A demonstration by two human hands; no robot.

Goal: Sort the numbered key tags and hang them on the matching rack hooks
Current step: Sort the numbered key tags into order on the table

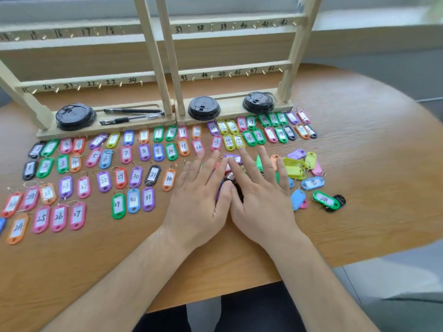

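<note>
Many coloured numbered key tags lie in sorted rows [143, 152] across the wooden table [359, 212], low numbers along the rack base and the twenties and thirties nearer me on the left. An unsorted heap of tags [297, 168] lies at centre right. My left hand [199, 200] and my right hand [261, 195] lie flat side by side on that heap, fingers straight and spread, hiding much of it. Two wooden racks [165, 68] with numbered hooks stand at the back; no tags hang on the hooks I can see.
Three black cup lids [75, 116] and two pens [134, 116] sit on the rack bases. A green tag [326, 198] and a black tag [340, 201] lie apart to the right of the heap. The table's curved edge runs close on the right and front.
</note>
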